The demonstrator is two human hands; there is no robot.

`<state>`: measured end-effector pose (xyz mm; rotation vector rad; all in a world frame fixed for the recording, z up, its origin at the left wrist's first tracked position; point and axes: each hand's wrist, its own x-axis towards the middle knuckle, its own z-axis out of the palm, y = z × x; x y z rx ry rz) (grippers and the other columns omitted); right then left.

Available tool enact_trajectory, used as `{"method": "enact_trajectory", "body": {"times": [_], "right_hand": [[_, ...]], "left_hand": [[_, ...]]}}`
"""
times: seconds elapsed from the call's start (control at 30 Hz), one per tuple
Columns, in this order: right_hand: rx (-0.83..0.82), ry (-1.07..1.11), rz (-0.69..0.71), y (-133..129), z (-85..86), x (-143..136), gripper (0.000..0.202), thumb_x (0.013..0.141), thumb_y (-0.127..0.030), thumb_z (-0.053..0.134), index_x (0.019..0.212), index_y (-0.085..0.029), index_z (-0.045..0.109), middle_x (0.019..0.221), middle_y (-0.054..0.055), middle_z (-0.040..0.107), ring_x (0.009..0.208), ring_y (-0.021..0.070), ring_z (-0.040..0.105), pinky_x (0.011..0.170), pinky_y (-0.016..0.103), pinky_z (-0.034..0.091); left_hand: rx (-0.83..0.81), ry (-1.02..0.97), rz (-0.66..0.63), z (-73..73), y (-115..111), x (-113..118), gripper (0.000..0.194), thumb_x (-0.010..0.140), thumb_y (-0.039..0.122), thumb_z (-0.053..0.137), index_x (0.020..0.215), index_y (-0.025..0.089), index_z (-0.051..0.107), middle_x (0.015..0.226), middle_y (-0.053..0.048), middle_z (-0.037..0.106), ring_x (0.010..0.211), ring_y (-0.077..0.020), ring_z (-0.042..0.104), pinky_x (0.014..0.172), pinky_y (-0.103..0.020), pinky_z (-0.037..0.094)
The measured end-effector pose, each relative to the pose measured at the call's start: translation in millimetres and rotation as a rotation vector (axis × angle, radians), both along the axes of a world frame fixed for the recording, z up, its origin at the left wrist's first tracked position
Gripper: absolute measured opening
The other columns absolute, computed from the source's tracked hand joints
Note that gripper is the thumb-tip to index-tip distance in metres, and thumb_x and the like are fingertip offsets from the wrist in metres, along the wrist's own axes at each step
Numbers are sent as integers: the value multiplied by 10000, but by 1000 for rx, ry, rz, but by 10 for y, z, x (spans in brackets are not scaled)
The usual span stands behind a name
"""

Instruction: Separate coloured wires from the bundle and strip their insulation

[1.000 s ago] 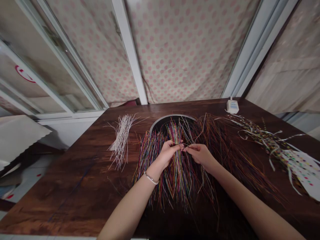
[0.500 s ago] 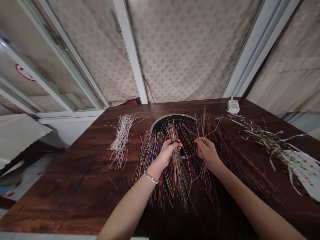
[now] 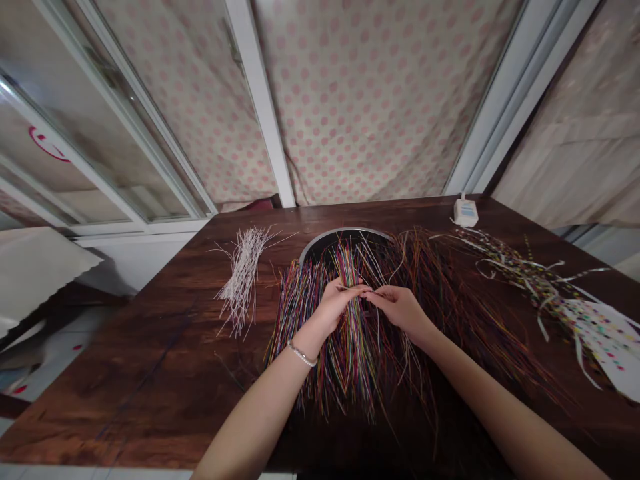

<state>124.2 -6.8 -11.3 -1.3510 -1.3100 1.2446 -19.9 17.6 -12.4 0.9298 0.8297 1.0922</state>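
Observation:
My left hand [image 3: 340,301] is closed around a bundle of thin multicoloured wires [image 3: 354,347], whose ends fan out above and below the fist. My right hand [image 3: 395,305] is pinched, and its fingertips meet the left thumb at the bundle. A few pale wires [image 3: 375,257] run up from the right fingers, with more trailing below them. Left of the fist lies a thick spread of coloured wires [image 3: 303,293]. Darker reddish-brown wires [image 3: 460,307] spread to the right of my right hand. Fingertip contact is partly hidden.
A dark round tray with a grey rim [image 3: 320,237] lies under the wires on the brown wooden table [image 3: 165,347]. White wires [image 3: 244,273] are heaped at the left. Dotted ribbons [image 3: 530,273] and a small white box [image 3: 465,213] sit at the right.
My right hand has moved left with the pale wires and now meets my left hand. The left hand stays in place around its bundle.

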Motion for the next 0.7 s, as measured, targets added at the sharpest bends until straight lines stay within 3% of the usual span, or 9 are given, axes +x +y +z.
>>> {"method": "enact_trajectory", "body": {"times": [0.17,0.23,0.3,0.37,0.43,0.7], "right_hand": [[-129,330,-12,1,65,34,317,675,-442,592,585,-174,450,387,-106,284,292,13,185,306,158,99],[-158,465,-32,5,105,61,305,693,-398,584,582,-176,407,431,-82,383,300,14,269,301,140,162],[-178,512,-79,5,144,86,266,743,-355,542,604,-177,402,515,-31,518,372,46,440,347,142,309],[-201,504,-118,-3,183,104,242,799,-329,480,626,-182,396,605,25,611,507,104,579,471,196,447],[-197,499,-117,-17,223,117,230,839,-321,426,654,-191,385,677,65,658,606,155,636,562,262,497],[-106,691,77,-34,225,132,240,835,-393,443,696,-205,387,958,58,640,901,237,618,725,462,489]], "left_hand": [[18,7,-13,-15,10,-2,216,626,162,665,824,108,600,777,-70,672,689,-122,594,735,-272,426],[-14,9,-10,-15,10,-2,216,629,150,660,830,109,593,797,-79,674,697,-120,597,731,-268,428],[-44,7,-9,-11,10,0,220,631,147,660,835,109,588,802,-86,675,703,-121,601,725,-263,432],[-59,-1,-14,-7,11,2,223,634,149,659,841,108,585,802,-91,674,708,-123,606,719,-261,438],[-67,-8,-17,-2,13,3,222,635,144,658,840,107,583,788,-91,673,700,-123,608,707,-257,443],[-85,-52,-85,17,-19,-7,233,636,165,659,850,111,584,710,-60,656,632,-143,607,632,-269,459]]}}
